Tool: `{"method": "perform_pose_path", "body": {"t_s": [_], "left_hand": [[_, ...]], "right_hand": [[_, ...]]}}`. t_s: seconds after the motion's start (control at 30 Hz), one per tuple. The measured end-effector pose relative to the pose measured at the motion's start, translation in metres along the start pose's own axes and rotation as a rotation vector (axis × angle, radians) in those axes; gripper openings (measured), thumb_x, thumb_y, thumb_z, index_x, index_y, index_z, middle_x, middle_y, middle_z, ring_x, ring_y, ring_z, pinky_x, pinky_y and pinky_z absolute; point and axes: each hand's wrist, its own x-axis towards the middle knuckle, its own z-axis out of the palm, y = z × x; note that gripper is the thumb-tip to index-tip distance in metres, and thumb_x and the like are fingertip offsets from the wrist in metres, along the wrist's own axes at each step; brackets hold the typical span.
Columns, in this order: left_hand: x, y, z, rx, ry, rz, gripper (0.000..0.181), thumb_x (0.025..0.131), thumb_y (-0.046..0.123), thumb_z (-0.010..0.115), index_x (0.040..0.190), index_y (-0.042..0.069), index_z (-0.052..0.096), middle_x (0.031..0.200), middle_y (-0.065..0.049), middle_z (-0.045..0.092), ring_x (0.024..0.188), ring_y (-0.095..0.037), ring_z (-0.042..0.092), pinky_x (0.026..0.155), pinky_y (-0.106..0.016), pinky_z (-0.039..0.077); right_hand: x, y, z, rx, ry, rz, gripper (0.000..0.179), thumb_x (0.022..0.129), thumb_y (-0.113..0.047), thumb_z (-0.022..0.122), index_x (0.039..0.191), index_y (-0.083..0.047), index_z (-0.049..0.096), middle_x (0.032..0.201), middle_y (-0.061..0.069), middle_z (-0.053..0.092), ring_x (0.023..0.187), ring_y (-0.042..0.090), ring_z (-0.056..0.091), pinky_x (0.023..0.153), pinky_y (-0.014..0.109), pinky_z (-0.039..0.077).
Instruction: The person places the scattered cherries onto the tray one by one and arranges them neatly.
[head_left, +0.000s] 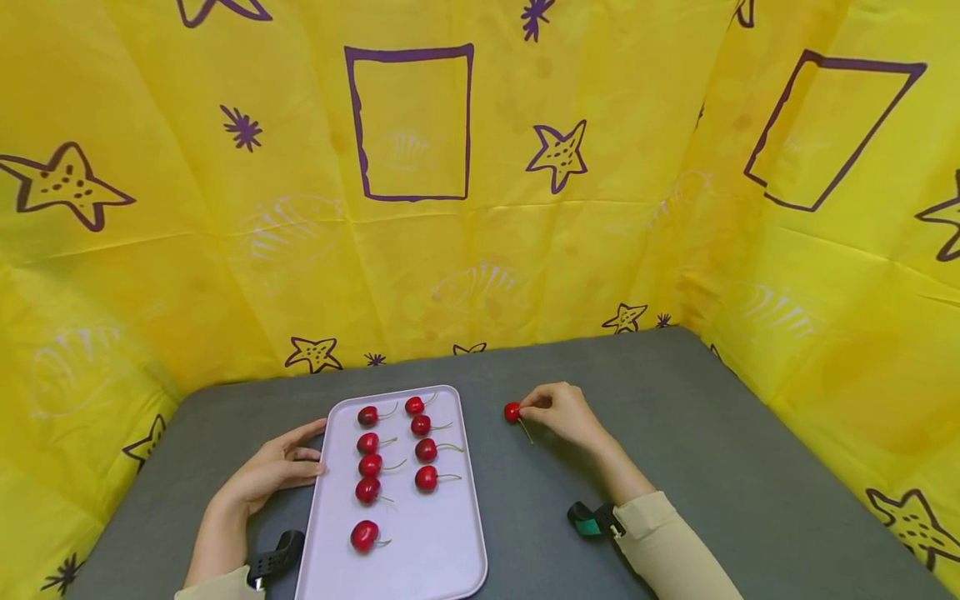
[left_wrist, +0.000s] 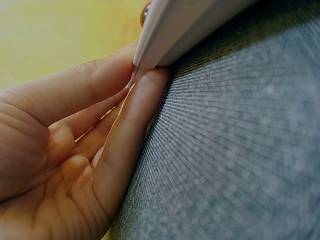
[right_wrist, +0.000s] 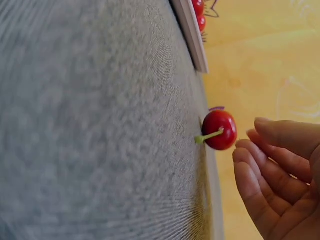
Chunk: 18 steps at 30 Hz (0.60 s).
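Note:
My left hand (head_left: 267,469) is at the left edge of a pale lilac tray (head_left: 412,550), thumb and fingers pinching its rim. In the left wrist view one digit reaches over the rim and a finger (left_wrist: 150,90) lies against its underside. Red cherries with green stems lie in the tray in two columns, among them a lone cherry (head_left: 364,537) nearest me. Right of the tray, a single cherry (head_left: 512,412) sits on the table with its stem attached. My right hand (head_left: 566,414) is beside it, thumb and fingertips apart; the right wrist view shows a narrow gap before the cherry (right_wrist: 219,131).
The dark grey table (head_left: 540,517) carries the tray on its left half. A yellow patterned cloth (head_left: 495,250) walls in the back and both sides. A dark strap (head_left: 592,521) is around my right wrist, another strap (head_left: 277,558) around my left.

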Motion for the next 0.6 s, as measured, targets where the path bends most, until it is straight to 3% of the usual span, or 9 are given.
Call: {"method": "perform_pose_path", "body": {"t_s": [0.37, 0.6], "left_hand": [[-0.0006, -0.0017, -0.0001, -0.015, -0.01, 0.015, 0.086, 0.089, 0.018, 0.072, 0.157, 0.004, 0.02, 0.115, -0.016, 0.059, 0.097, -0.012, 0.061, 0.086, -0.029, 0.061], [-0.0018, 0.0, 0.0, -0.004, -0.007, 0.012, 0.086, 0.089, 0.019, 0.072, 0.157, 0.004, 0.021, 0.113, -0.014, 0.06, 0.097, -0.012, 0.062, 0.086, -0.028, 0.061]], "right_hand": [[-0.0018, 0.0069, -0.0012, -0.017, -0.071, 0.02, 0.008, 0.081, -0.025, 0.079, 0.079, -0.018, 0.078, 0.07, -0.004, 0.071, 0.057, 0.006, 0.055, 0.052, 0.022, 0.046], [-0.0034, 0.0102, -0.0011, -0.018, -0.098, 0.031, 0.009, 0.08, -0.026, 0.079, 0.076, -0.018, 0.078, 0.067, -0.005, 0.071, 0.059, 0.006, 0.056, 0.053, 0.021, 0.045]]}}
